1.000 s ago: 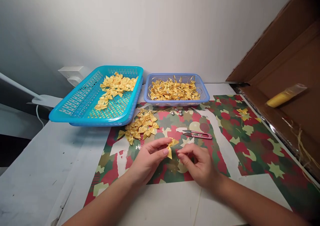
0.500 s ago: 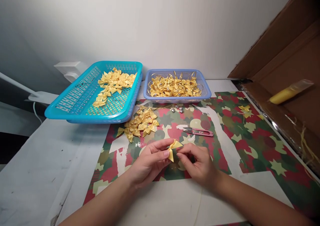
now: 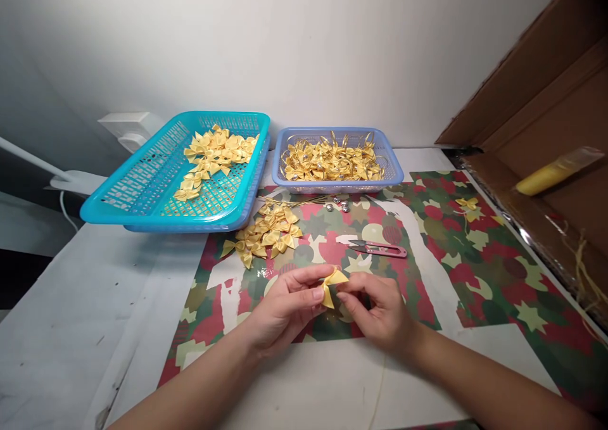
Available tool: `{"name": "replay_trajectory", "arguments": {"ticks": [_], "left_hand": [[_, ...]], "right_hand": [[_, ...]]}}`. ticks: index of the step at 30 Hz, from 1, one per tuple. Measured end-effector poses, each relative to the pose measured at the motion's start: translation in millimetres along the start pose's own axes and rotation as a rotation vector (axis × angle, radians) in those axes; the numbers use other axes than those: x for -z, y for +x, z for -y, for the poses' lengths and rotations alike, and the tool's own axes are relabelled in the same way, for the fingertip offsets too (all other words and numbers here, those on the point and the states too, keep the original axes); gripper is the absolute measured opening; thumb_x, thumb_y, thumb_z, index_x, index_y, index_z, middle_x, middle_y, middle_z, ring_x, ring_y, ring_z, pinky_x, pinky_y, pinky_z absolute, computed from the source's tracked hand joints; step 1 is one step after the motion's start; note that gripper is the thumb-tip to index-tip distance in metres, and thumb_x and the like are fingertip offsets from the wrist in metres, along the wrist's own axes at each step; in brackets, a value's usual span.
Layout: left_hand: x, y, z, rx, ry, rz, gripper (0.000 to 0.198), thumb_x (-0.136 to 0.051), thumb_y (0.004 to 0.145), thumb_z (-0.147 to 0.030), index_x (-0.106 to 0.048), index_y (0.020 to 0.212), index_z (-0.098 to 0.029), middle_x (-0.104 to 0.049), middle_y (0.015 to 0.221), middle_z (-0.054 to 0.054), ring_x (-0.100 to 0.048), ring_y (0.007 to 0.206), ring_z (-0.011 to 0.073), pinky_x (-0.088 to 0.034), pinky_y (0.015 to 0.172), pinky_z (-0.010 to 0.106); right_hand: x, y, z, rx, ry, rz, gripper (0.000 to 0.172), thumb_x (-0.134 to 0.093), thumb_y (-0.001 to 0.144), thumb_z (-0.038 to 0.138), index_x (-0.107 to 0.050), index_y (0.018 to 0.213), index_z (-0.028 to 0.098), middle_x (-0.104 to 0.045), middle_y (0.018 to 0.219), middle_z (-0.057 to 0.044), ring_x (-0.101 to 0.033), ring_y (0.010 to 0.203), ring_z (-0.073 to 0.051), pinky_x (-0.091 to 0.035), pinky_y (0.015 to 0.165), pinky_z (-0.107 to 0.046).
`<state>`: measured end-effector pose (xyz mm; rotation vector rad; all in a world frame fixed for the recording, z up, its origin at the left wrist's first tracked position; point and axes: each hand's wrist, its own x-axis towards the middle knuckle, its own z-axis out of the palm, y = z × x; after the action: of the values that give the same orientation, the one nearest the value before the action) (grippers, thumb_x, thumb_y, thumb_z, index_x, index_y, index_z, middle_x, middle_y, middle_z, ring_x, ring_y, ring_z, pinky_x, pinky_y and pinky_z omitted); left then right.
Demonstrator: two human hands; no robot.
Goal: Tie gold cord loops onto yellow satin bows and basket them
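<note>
Partly hidden: one yellow bow (image 3: 338, 278), held above the desk (image 3: 114, 303), its left side covered by the gripping fingers. Hard to make out: whatever the right fingertips may pinch, too small for me to see. Pale thread (image 3: 380, 389), one end lost beneath the right wrist, the other running out of sight.

Left hand (image 3: 289, 300): thumb and fingers clamped on the bow, palm turned inward, forearm slanting up from the near edge. Right hand (image 3: 382, 303): thumb and forefinger tips close together just beside the bow, other fingers curled; whether they grip anything, I cannot tell.

Teal basket (image 3: 142, 218), left, perforated: a loose pile of yellow bows toward its right side. Another basket (image 3: 142, 228), blue, beneath it, mostly concealed. Periwinkle basket (image 3: 304, 183), against the wall: heaped bows tangled with gold cords, silver bells among them. Between baskets and hands: a heap of bows (image 3: 266, 235), loose silver bells (image 3: 344, 207), pink-handled snips (image 3: 382, 249).
</note>
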<state>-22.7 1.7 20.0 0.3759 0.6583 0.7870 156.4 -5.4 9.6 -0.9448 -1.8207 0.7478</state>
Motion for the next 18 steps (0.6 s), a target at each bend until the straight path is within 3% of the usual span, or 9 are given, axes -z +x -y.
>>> {"name": "replay_trajectory", "arguments": {"ticks": [7,18], "left_hand": [[-3.2,-0.4,1.4,-0.002,0.003,0.028,0.029,-0.083,0.065,-0.015,-0.077,0.093,-0.018,-0.075,0.083,0.004,-0.068,0.077,0.0128,-0.052,0.073,0.021],[-4.9,0.1,5.1,0.026,0.039,-0.014,0.029,-0.085,0.061,-0.017,-0.078,0.089,-0.018,-0.075,0.083,0.004,-0.068,0.076,0.0128,-0.052,0.072,0.02]], "right_hand": [[-1.5,-2.4,-1.6,-0.091,0.06,0.037,0.011,-0.053,0.086,0.016,-0.056,0.077,0.022,-0.059,0.059,0.001,-0.051,0.049,-0.011,-0.042,0.048,-0.022],[-3.2,-1.7,0.5,-0.124,0.124,0.052,0.013,-0.052,0.087,0.018,-0.055,0.075,0.022,-0.056,0.058,0.002,-0.047,0.049,-0.01,-0.039,0.047,-0.022]]}}
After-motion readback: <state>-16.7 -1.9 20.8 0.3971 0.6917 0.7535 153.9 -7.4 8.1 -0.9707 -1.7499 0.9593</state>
